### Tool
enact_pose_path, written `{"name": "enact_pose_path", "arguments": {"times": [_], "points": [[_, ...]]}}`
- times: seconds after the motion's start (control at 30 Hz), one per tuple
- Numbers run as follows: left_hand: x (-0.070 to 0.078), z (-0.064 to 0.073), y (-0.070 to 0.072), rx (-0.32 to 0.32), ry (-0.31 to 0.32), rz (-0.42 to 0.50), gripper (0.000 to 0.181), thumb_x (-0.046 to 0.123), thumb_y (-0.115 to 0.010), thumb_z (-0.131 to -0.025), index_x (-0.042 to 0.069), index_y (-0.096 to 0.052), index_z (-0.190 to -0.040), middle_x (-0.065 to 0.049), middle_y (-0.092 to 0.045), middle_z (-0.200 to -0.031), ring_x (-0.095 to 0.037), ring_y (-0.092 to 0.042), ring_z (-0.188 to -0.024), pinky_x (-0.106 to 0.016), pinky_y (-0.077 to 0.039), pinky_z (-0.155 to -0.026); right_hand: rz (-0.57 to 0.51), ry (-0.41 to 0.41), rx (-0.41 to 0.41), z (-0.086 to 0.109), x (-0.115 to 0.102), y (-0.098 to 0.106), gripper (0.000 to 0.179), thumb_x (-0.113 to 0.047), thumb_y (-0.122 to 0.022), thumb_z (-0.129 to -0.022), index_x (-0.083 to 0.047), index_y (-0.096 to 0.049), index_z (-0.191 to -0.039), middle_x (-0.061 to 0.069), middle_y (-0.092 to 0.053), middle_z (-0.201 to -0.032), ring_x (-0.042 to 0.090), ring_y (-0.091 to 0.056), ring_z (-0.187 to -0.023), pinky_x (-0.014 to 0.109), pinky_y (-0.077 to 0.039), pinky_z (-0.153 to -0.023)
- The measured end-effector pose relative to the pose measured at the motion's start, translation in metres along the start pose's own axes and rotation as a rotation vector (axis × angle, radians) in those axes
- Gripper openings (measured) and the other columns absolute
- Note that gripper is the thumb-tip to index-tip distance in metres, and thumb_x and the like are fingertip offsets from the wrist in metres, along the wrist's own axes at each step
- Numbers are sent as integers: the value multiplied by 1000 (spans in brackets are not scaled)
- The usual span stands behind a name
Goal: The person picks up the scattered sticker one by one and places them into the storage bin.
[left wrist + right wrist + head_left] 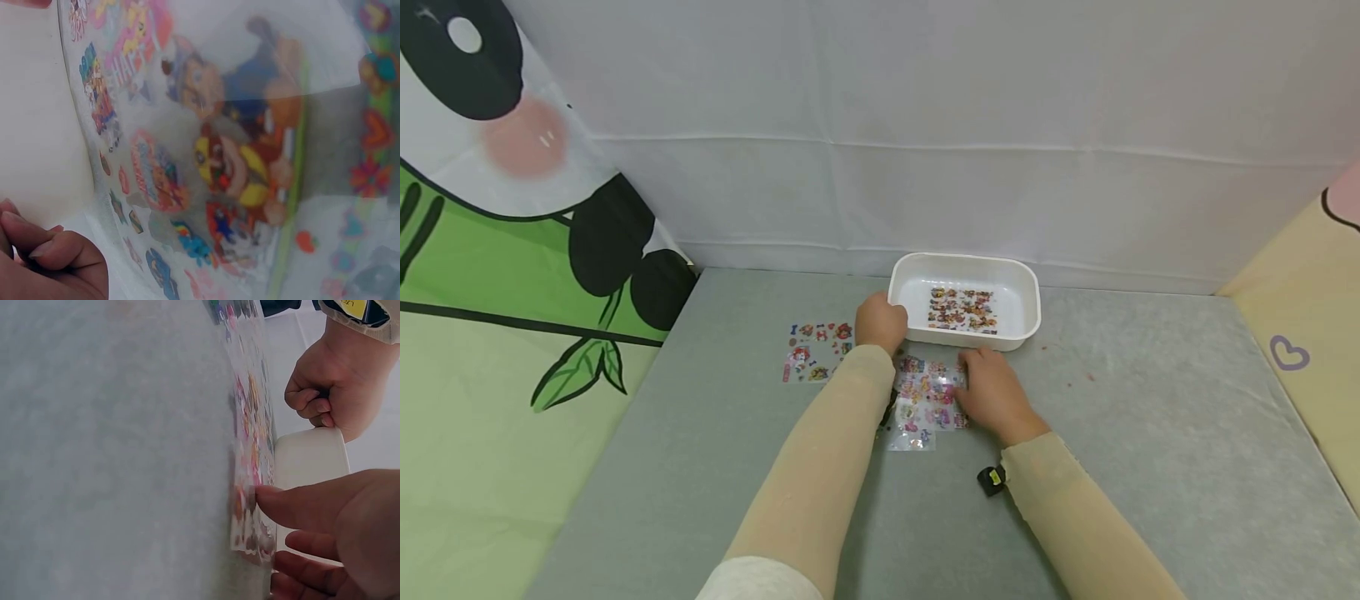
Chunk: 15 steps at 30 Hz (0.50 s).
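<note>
A pile of clear sticker sheets (921, 400) with colourful cartoon figures lies in front of the white tray. My right hand (996, 396) grips the pile's right edge. In the right wrist view, the thumb (281, 503) presses on the sheets (250, 462) and the other fingers are on the far side. By the tray's left front corner is my left hand (882, 323), its fingers curled and no object visible in them. The left wrist view shows that curled hand (56, 265) near the pale tray wall (34, 131), with overlapping sticker sheets (231, 156) filling most of the picture.
The white tray (1026, 308) stands against the back cloth, with a printed sticker sheet (962, 311) inside. Another sticker sheet (808, 354) lies left of my left hand. Grey cloth covers the table (1150, 433); printed cloths hang at both sides.
</note>
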<state>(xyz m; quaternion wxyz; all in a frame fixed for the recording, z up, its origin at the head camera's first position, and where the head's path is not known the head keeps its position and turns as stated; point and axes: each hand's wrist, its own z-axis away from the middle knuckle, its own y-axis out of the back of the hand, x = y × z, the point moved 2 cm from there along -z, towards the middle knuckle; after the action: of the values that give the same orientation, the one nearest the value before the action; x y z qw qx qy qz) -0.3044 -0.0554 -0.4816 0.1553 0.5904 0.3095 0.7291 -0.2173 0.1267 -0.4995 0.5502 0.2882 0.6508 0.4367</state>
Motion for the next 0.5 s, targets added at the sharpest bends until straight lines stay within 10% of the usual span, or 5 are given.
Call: {"name": "enact_pose_path", "arguments": {"times": [0.5], "points": [[3, 0, 3, -17, -3, -23, 30, 11, -52, -101, -2, -68, -123, -20, -71, -113, -35, -69, -99, -49, -57, -84, -53, -68, -24, -4, 3, 2, 59, -16, -80, -86, 11, -58, -133, 26, -55, -128, 43, -52, -121, 53, -42, -108]]}}
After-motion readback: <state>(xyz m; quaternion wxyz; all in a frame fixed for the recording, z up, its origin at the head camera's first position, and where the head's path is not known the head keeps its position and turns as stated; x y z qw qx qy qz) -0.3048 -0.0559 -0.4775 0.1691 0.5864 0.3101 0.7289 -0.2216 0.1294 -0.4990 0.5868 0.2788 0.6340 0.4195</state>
